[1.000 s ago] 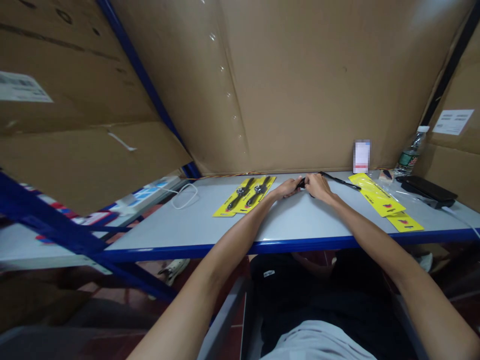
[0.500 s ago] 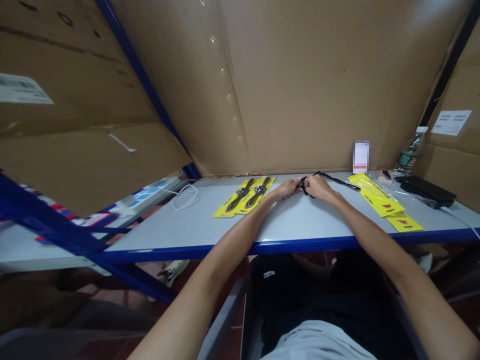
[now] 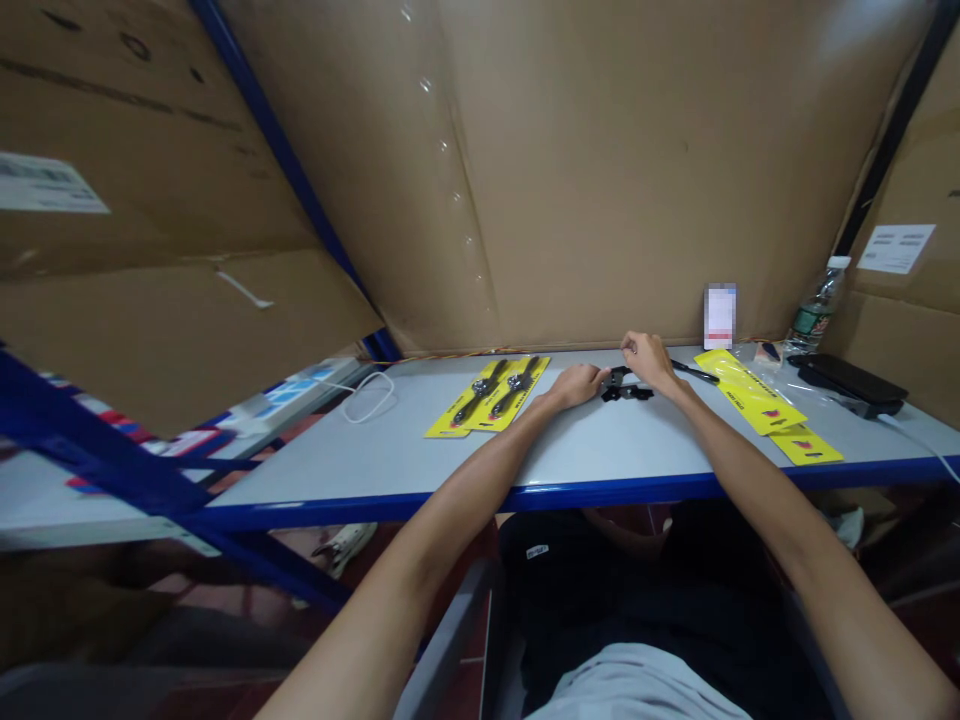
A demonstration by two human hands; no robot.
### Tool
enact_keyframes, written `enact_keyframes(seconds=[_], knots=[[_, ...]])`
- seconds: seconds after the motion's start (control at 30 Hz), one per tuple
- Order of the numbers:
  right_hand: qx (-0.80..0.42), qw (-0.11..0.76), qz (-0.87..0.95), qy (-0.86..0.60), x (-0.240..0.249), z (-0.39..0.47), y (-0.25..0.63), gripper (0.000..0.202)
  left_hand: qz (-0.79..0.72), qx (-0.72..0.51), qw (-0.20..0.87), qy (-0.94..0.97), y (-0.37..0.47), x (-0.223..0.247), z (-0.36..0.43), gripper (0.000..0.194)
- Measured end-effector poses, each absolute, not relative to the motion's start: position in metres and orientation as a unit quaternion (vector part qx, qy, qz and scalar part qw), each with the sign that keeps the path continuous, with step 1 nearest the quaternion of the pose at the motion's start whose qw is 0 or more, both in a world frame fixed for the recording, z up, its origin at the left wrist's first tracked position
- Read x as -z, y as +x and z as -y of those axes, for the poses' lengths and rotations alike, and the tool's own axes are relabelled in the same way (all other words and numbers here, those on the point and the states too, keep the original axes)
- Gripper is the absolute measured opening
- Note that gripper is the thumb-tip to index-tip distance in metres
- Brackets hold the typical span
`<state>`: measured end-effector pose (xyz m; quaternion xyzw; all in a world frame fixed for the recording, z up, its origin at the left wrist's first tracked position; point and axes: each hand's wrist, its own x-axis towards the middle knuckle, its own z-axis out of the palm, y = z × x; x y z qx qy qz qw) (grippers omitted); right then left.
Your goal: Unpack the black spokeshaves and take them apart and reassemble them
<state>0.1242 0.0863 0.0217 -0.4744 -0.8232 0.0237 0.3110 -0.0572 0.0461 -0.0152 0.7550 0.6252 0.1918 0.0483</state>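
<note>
My left hand (image 3: 579, 385) is closed on the near end of a black spokeshave-like tool (image 3: 619, 376) above the table. Its black handle (image 3: 696, 372) shows beyond my right wrist; the part between is hidden. My right hand (image 3: 649, 360) is raised just above the tool, fingertips pinched together, and whatever they hold is too small to name. Small black pieces (image 3: 628, 393) lie on the table just below the tool. Left of my left hand, two black spokeshaves (image 3: 480, 392) are fixed on yellow cards (image 3: 450, 425), side by side.
Yellow packaging cards (image 3: 754, 395) lie on the right of the grey table (image 3: 360, 460). Behind them are a phone (image 3: 720, 316), a plastic bottle (image 3: 817, 305) and a black device (image 3: 851, 382) with a white cable. Another white cable (image 3: 371, 395) loops at the left edge. Cardboard (image 3: 600, 180) walls the back.
My right hand has lifted up and slightly right, away from the tool's middle. The black pieces on the table have come into view. My left hand stays nearly in place.
</note>
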Motion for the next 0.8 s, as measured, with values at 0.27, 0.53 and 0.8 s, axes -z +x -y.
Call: enact_keyframes(seconds=[0.27, 0.53, 0.8], knots=[[0.01, 0.327, 0.768, -0.551, -0.024, -0.095, 0.142, 0.032, -0.602, -0.177, 0.005, 0.779, -0.062, 0.019, -0.044, 0.063], [-0.009, 0.239, 0.767, -0.595, -0.025, -0.108, 0.159, 0.028, -0.621, -0.208, 0.028, 0.755, -0.072, 0.018, -0.046, 0.06], [-0.041, 0.159, 0.782, -0.602, -0.018, -0.111, 0.159, 0.023, -0.639, -0.224, 0.01, 0.736, -0.077, 0.01, -0.04, 0.061]])
